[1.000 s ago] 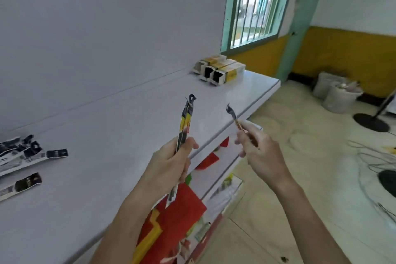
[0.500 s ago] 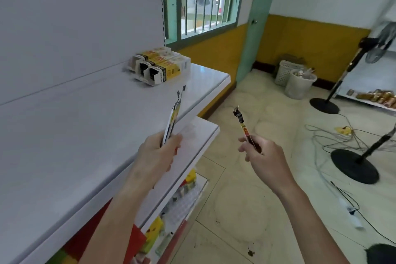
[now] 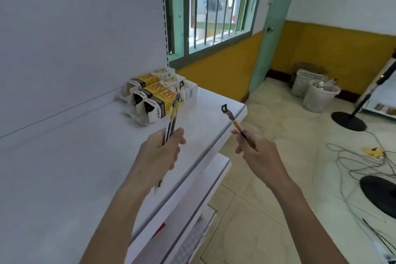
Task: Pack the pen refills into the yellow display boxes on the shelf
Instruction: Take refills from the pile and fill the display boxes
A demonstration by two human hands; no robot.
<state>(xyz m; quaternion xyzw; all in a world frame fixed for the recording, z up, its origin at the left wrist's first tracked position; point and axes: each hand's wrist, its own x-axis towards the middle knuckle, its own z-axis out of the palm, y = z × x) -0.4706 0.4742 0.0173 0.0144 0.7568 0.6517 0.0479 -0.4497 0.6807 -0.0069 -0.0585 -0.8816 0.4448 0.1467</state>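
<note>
A person's left grip (image 3: 158, 152) is curled around a small bundle of packaged pen refills (image 3: 172, 111), held upright above the white shelf (image 3: 64, 167). The right grip (image 3: 259, 156) pinches a single refill (image 3: 234, 121) between thumb and fingers, its black hang tab pointing up, out past the shelf's front edge. Three yellow display boxes (image 3: 157, 92) lie side by side at the shelf's far end against the back panel, open ends toward the camera. On the tiled floor beyond stand a white bin (image 3: 320, 97) and a fan base (image 3: 348, 121).

Bright daylight from the barred window (image 3: 214, 6); wide-angle edges bend.
</note>
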